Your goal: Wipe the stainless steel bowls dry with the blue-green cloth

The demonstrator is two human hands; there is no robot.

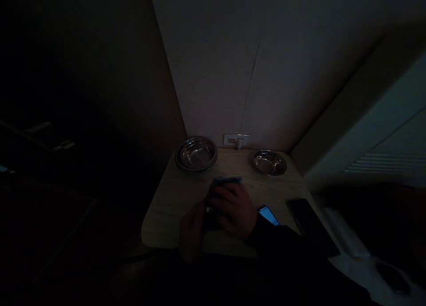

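In the dim light, both hands are at a dark, cloth-like item [228, 180] with a bluish-green upper edge, above the small table; its exact kind is too dark to make out. My right hand [234, 208] lies across its front with fingers bent over it. My left hand [191, 230] is closed at its left side, fingers partly hidden and slightly blurred. Beyond the hands, a stack of shiny metal bowls [196, 154] sits at the table's back left. A single metal bowl [270, 163] stands at the back right.
On the pale wooden table [163, 212], a phone with a lit screen [268, 215] lies beside my right wrist. A large dark flat device [308, 219] lies at the right edge. A wall socket [236, 140] with a plug is behind the table. A pale cabinet [376, 133] stands right.
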